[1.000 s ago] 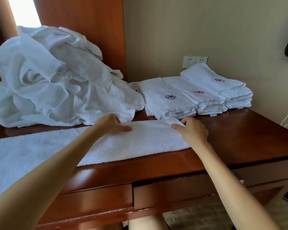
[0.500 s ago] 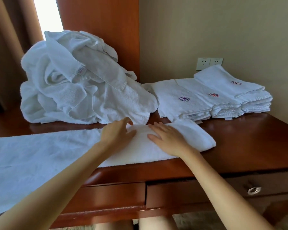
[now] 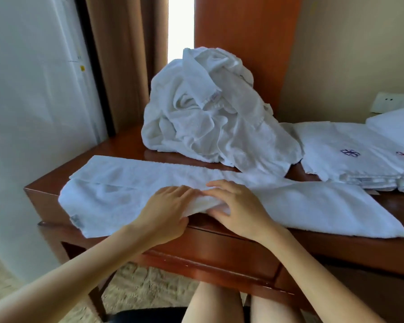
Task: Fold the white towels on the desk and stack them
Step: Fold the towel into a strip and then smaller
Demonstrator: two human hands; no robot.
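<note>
A long white towel (image 3: 117, 197), folded into a strip, lies along the front of the wooden desk (image 3: 219, 248). My left hand (image 3: 168, 210) and my right hand (image 3: 240, 213) meet at its middle. Each has fingers on top and a thumb tucked under the front edge, pinching up a small bulge of cloth between them. Behind the strip sits a heap of crumpled white towels (image 3: 210, 120). At the right lies a stack of folded white towels (image 3: 350, 164) with small embroidered marks, cut off by the frame edge.
The desk's left corner (image 3: 28, 190) stands close to a white wall panel (image 3: 33, 113). Brown curtains (image 3: 121, 66) hang behind, and a wall socket (image 3: 392, 102) sits above the folded stack. A drawer front runs under the desk edge; my knees are below it.
The view has swung to the left. My right hand slid left from the towel's right end to meet my left hand at the middle, where the front edge is now pinched up.
</note>
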